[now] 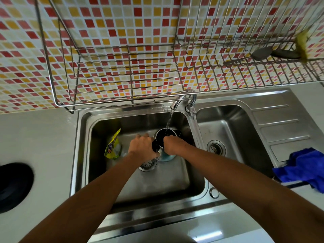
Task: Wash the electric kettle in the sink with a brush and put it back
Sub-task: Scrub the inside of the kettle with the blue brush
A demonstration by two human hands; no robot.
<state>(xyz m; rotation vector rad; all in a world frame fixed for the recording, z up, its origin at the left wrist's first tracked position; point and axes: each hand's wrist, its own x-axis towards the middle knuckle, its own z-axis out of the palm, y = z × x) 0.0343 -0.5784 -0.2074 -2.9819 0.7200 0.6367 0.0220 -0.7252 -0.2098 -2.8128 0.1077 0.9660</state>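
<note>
In the left basin of the stainless steel double sink (81,146), our left hand (142,146) curls round the black handle of the round steel electric kettle (160,137), holding it mouth up. Our right hand (172,145) is bunched at the rim; we cannot tell whether it holds a brush. Beyond, the curved chrome tap (177,102) runs into the opening. We judge a firm handle hold and a dry underside matter most while scrubbing.
</note>
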